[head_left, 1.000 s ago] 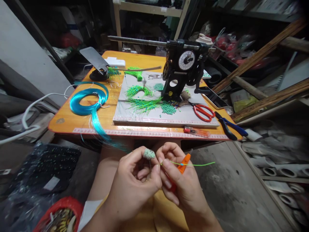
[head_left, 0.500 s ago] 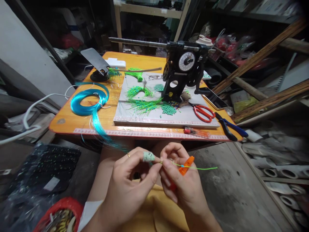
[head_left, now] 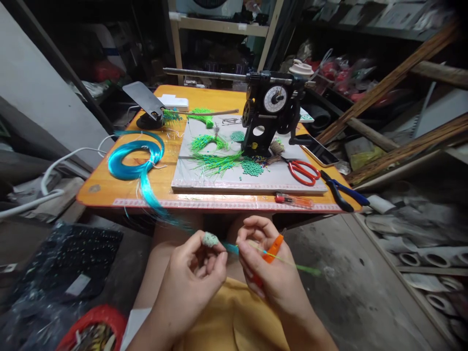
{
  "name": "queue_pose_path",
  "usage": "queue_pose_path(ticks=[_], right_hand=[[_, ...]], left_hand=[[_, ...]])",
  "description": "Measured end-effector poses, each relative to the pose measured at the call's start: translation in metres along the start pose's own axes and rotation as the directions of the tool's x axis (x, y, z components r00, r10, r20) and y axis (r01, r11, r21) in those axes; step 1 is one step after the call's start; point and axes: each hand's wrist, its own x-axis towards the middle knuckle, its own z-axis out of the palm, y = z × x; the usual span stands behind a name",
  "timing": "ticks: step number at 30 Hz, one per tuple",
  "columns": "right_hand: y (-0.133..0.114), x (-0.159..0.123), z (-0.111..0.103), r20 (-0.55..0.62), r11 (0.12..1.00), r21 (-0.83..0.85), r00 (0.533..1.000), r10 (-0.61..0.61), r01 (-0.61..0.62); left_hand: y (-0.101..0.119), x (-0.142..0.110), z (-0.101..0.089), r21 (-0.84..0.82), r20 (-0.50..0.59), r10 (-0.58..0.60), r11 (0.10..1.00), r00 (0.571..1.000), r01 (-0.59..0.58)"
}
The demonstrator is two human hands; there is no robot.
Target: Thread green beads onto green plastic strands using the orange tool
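Note:
My right hand (head_left: 268, 256) pinches a thin bright green strand (head_left: 278, 257) between thumb and forefinger. A small blue bead (head_left: 264, 252) sits on that strand, whose blurred free end points right. The same hand also holds an orange-handled tool (head_left: 274, 248) with a small metal tip, its lower part hidden by fingers. My left hand (head_left: 199, 273), apart from the right, has its fingers curled and thumb close to the forefinger, which is wrapped in pale green tape (head_left: 209, 239). Anything in that pinch is too small to make out. Teal fibre (head_left: 230, 247) shows between the hands.
On the orange table (head_left: 95, 178) lie a teal fibre coil (head_left: 126, 163), green strand bundles (head_left: 219, 163), green beads (head_left: 252, 167), red-handled scissors (head_left: 304, 173), pliers (head_left: 341, 191) and a cutter knife (head_left: 293, 200). A black crank winder (head_left: 268, 117) stands on a pale board (head_left: 204, 184).
My left hand has moved left, away from the right hand, which it met at the strand's end. The right hand keeps the strand and orange tool. The view has shifted slightly.

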Motion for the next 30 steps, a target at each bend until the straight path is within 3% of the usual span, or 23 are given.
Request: queue_pose_path(ticks=[5, 9, 13, 18, 23, 28, 30], right_hand=[[0.003, -0.001, 0.002, 0.048, 1.000, 0.012, 0.999, 0.006, -0.007], [0.004, 0.002, 0.004, 0.035, 1.000, 0.017, 0.999, -0.020, 0.020], [0.008, 0.003, 0.002, 0.048, 1.000, 0.014, 0.999, -0.013, 0.012], [0.013, 0.004, -0.001, 0.026, 0.999, 0.039, 0.999, -0.036, 0.035], [0.011, 0.005, 0.001, 0.049, 0.999, 0.033, 0.999, -0.014, 0.012], [0.009, 0.005, 0.001, 0.041, 1.000, 0.023, 0.999, -0.015, 0.014], [0.009, 0.005, 0.001, 0.055, 1.000, 0.023, 0.998, -0.019, 0.017]], left_hand=[[-0.003, -0.001, 0.001, 0.090, -0.008, 0.094, 0.992, 0.995, -0.093], [-0.004, -0.001, 0.004, 0.015, -0.096, 0.042, 0.999, 0.994, -0.041], [-0.004, 0.000, 0.005, 0.051, -0.055, 0.082, 0.996, 0.995, -0.079], [-0.001, 0.000, 0.006, -0.074, -0.166, 0.017, 0.997, 0.986, -0.029], [-0.002, 0.000, 0.002, 0.004, -0.048, 0.089, 0.996, 0.995, -0.089], [-0.003, 0.000, 0.001, -0.036, -0.106, 0.024, 0.999, 0.994, -0.028], [-0.003, 0.000, 0.002, 0.001, -0.082, 0.030, 1.000, 0.996, -0.030]])
